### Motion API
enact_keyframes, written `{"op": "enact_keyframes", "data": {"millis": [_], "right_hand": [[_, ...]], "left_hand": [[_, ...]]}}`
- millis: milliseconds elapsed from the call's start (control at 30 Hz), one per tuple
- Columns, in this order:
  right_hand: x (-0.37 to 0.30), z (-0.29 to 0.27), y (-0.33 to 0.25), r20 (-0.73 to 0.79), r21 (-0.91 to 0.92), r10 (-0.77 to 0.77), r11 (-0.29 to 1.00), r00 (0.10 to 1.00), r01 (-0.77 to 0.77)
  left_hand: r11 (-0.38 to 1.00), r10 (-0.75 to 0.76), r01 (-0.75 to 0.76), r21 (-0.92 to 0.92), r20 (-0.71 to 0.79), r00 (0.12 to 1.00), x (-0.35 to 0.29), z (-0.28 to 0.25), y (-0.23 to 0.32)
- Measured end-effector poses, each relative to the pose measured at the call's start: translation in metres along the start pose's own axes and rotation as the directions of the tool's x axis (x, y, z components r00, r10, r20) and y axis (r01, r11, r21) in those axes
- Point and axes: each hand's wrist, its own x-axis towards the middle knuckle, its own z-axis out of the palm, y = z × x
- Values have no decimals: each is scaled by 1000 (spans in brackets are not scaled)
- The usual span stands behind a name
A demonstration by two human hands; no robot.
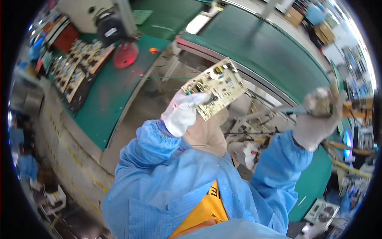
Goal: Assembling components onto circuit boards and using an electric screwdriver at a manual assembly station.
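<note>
My left hand [180,114], in a white glove, grips a beige circuit board [229,88] by its near left edge, with the thumb lying over its upper face. Parts stand on that face, among them a yellow-marked transformer [218,70] and dark cylindrical components. The board is tilted and held in the air in front of my body. Out to the right, my right hand [314,129], gloved as well, is raised with its fingers curled. What lies in it is blurred; a pale grey-blue strip [289,110] juts out leftward beside it.
On the green bench [101,105] at left, a black tray [81,89] carries several circuit boards. A red-lit round spot [125,55] glows near a black device [109,30]. A green conveyor belt [254,44] runs across the far side. A white instrument [322,211] stands at lower right.
</note>
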Motion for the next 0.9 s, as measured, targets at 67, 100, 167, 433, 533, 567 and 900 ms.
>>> {"op": "enact_keyframes", "data": {"millis": [67, 100, 167, 433, 533, 567, 900], "right_hand": [[-4, 5, -1, 112, 33, -2, 999, 994, -1], [-4, 5, -1, 155, 48, 9, 999, 988, -16], [-3, 0, 9, 140, -27, -86, 995, 986, 91], [0, -11, 8, 204, 65, -118, 992, 972, 106], [-1, -13, 10, 215, 48, -137, 990, 967, 129], [-2, -13, 10, 212, 52, -135, 991, 968, 127], [-4, -11, 11, 154, -46, -172, 982, 973, 181]], "left_hand": [[995, -100, 99, 10, 74, 992, 3, 29, -10], [990, -136, 132, 52, 91, 986, 6, 36, -21], [986, -108, 77, 145, 221, 969, 10, 50, -35], [963, -241, 205, 176, 216, 946, 5, 82, -61], [949, -252, 202, 244, 194, 948, 4, 90, -57], [949, -252, 203, 243, 191, 949, 4, 88, -59], [967, -234, 201, 154, 234, 944, 3, 85, -67]]}}
